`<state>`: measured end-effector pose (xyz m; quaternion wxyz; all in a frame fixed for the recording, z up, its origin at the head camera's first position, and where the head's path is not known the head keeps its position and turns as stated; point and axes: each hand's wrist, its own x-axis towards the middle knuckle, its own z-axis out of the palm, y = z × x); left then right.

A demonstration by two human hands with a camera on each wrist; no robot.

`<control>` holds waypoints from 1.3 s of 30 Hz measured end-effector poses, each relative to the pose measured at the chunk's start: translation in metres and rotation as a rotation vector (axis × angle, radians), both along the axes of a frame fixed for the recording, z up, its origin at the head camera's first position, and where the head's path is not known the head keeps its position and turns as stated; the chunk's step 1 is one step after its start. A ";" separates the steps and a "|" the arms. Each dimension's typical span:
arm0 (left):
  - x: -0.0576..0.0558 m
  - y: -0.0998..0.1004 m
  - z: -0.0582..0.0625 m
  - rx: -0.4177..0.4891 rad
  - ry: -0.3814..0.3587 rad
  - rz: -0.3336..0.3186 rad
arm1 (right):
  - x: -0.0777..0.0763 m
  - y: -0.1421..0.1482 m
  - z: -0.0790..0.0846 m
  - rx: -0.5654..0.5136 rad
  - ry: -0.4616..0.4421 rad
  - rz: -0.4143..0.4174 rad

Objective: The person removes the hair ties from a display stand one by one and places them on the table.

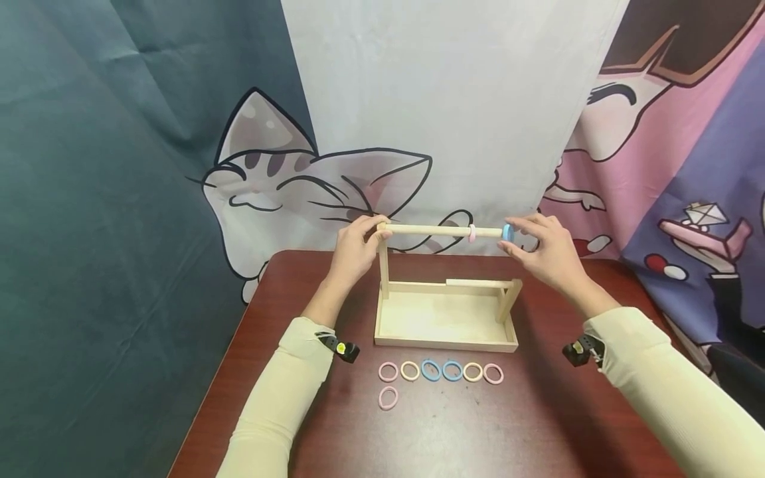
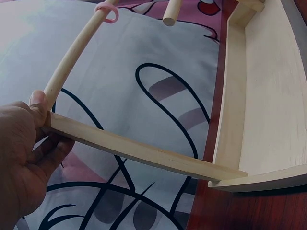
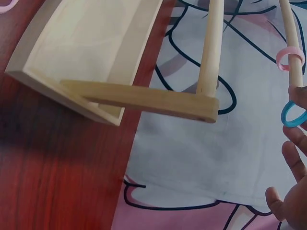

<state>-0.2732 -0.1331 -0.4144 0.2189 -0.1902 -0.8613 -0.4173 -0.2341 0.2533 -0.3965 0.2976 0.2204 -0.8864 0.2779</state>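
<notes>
My left hand (image 1: pixel 354 251) grips the top of the tall left post (image 1: pixel 384 269) of a wooden stand, where a long wooden rod (image 1: pixel 424 230) joins it. A pink ring (image 1: pixel 472 233) hangs on that rod towards its free right end. At this end my right hand (image 1: pixel 550 249) pinches a blue ring (image 1: pixel 507 232) between thumb and fingers. In the right wrist view the blue ring (image 3: pixel 287 115) is at the rod's tip; whether it is round the rod is hard to tell. The stand's shallow wooden tray (image 1: pixel 445 344) sits on the table.
A shorter right post (image 1: pixel 509 302) carries a lower rod (image 1: pixel 478 283) pointing left. In front of the tray lie several pink, yellow and blue rings in a row, with one pink ring (image 1: pixel 388 398) nearer me. The dark red table (image 1: pixel 454 438) meets a printed curtain (image 1: pixel 454 99) behind.
</notes>
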 end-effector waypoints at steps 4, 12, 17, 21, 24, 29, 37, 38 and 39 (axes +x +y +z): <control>0.000 0.000 -0.001 0.003 -0.002 -0.007 | 0.006 0.004 -0.001 0.022 0.005 -0.015; 0.000 -0.002 -0.002 0.001 0.007 -0.011 | 0.017 0.004 -0.008 0.084 0.030 0.022; 0.001 0.000 -0.003 -0.007 0.008 -0.003 | 0.026 0.004 -0.017 0.121 0.032 0.050; 0.000 0.000 -0.002 -0.004 0.017 -0.006 | 0.033 0.000 -0.023 0.156 0.025 0.068; -0.001 -0.001 -0.001 0.001 0.014 -0.006 | 0.036 -0.006 -0.027 0.180 0.023 0.090; -0.001 -0.003 -0.001 0.006 0.017 -0.005 | 0.043 -0.016 -0.032 0.213 0.028 0.145; -0.002 -0.002 -0.002 -0.009 0.037 -0.003 | 0.058 -0.031 -0.042 0.286 0.024 0.212; -0.002 -0.002 -0.002 -0.009 0.035 -0.002 | 0.060 -0.033 -0.044 0.293 0.025 0.219; -0.001 -0.001 -0.002 -0.008 0.032 -0.001 | 0.062 -0.036 -0.045 0.298 0.028 0.228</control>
